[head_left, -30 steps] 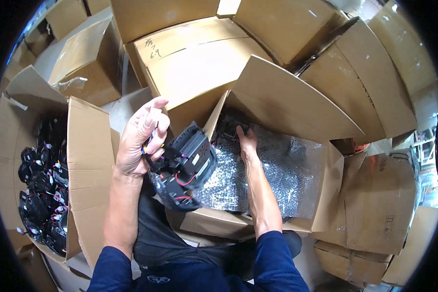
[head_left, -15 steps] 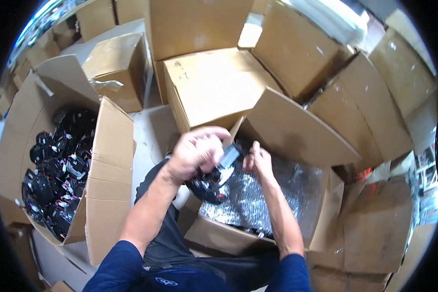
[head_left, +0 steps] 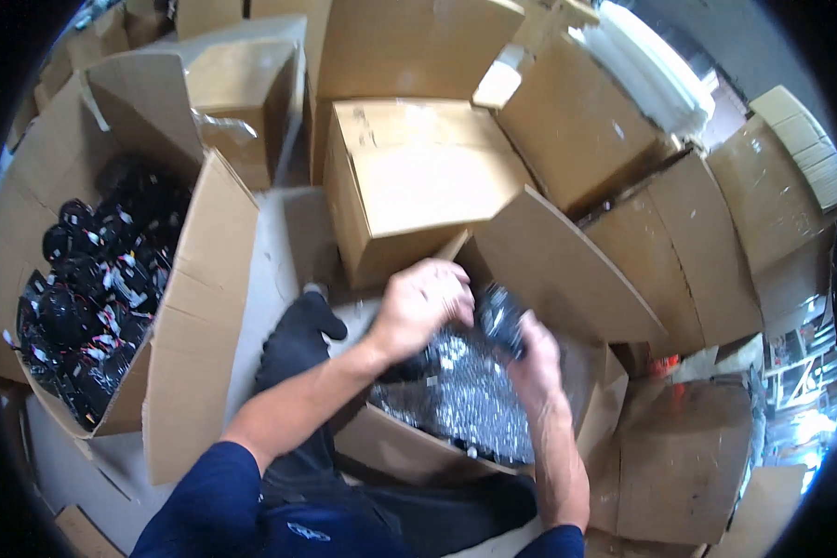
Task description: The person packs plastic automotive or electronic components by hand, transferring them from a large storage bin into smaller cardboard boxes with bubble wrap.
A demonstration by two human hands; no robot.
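Black glossy part (head_left: 501,321), above the right carton (head_left: 402,443) containing bubble wrap (head_left: 479,402); left carton (head_left: 200,325) holds black units (head_left: 70,312). Long axis points far, slightly left. Right hand (head_left: 536,361) clasps it; left hand's (head_left: 426,302) fingers curl, pinch indeterminable.

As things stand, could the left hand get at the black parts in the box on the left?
Probably not straight across: the cardboard side of that box stands between the left hand and the black parts. Its top is open, so reaching over looks possible.
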